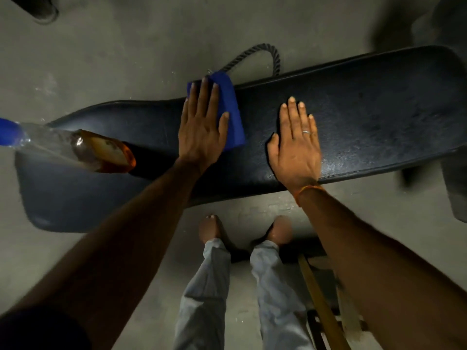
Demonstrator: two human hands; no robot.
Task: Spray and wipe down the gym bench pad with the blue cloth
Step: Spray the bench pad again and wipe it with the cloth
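View looking straight down from the person's head. A dark bench pad is the surface here. Its long axis runs from lower left to upper right across the view, and the left end is the wider one.

The blue cloth lies folded on the far edge of the pad, left of the middle. Its long side runs across the pad's width, and its top corner reaches just past the far edge. The left hand lies flat on the cloth's left part, fingers straight, slightly spread and pointing away from the person.

The right hand rests flat on the bare pad just beside the cloth, fingers straight and together, holding nothing. It wears a ring, with an orange thread at the wrist.

A clear bottle of amber liquid lies on its side at the pad's left end, with its blue cap pointing left past the edge.

A dark rope loops on the grey floor behind the pad.
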